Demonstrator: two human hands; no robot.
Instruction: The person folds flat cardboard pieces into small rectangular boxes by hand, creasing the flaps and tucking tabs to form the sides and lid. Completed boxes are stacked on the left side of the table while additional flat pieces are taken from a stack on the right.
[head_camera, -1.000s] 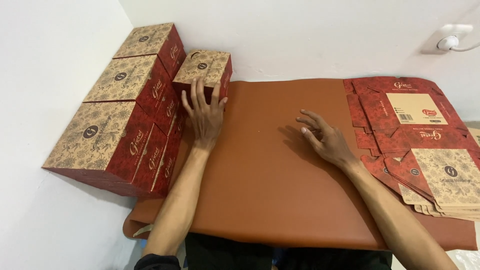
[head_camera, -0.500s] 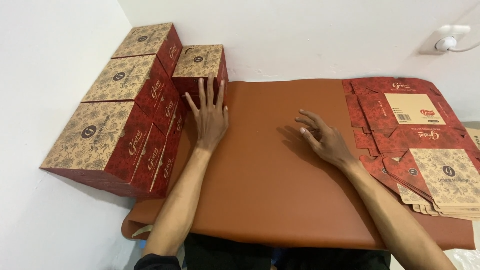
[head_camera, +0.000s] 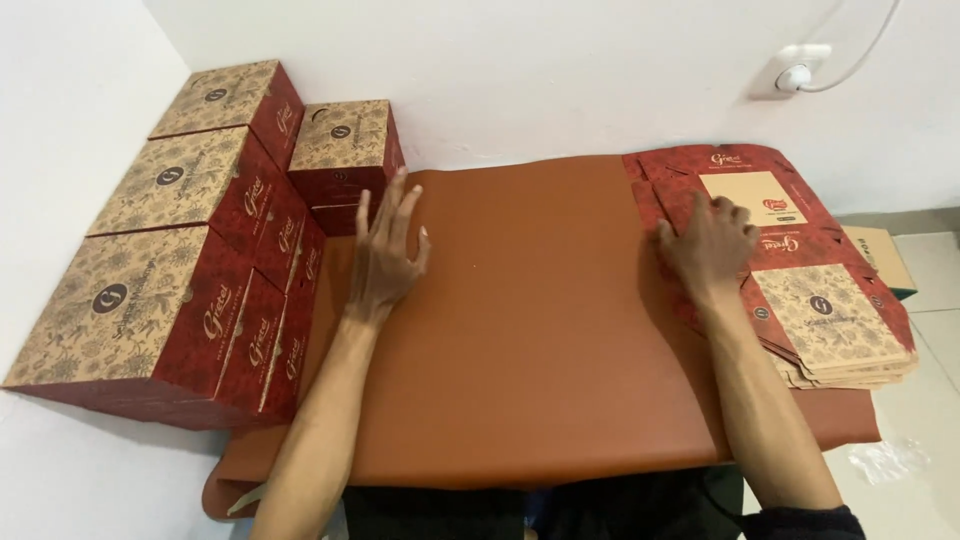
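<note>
Hands split between flat cartons and finished boxes on a brown leather mat (head_camera: 530, 330)

The right hand (head_camera: 712, 245) presses, holding nothing, the stack of flat red-and-tan cardboard cartons (head_camera: 800, 290) at the mat's right edge; the splayed, empty left hand (head_camera: 385, 255) hovers beside the folded red box (head_camera: 345, 150) at far left. A careless pull could slide the stack.

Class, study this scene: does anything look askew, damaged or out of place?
Little stands out. The brown mat curls up at its near-left corner, and the flat box stack under the right hand is slightly fanned at its edges.

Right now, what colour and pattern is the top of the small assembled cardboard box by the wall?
Tan kraft with a floral print and dark round emblem, sides dark red; head view.
</note>
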